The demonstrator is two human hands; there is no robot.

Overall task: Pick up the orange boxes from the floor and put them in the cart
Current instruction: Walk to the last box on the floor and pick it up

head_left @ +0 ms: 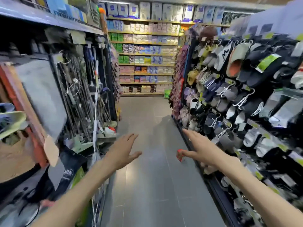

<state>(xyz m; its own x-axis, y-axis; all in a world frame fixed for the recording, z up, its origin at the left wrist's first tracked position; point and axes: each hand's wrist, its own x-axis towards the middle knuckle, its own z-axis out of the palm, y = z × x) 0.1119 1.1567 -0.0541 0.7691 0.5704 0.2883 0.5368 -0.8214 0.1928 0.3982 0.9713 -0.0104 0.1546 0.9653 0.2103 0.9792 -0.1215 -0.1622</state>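
One small orange box (180,155) lies on the grey tiled floor near the base of the right-hand shelf. My right hand (200,147) is stretched out flat just to the right of it, fingers apart, holding nothing; whether the thumb touches the box I cannot tell. My left hand (124,149) reaches forward over the aisle floor, open and empty, well left of the box. No cart is in view.
A narrow shop aisle with grey floor (147,185) runs ahead. Mops and brooms (82,95) hang on the left rack. Slippers (237,95) hang on the right rack. Shelves of packaged goods (147,63) close the far end.
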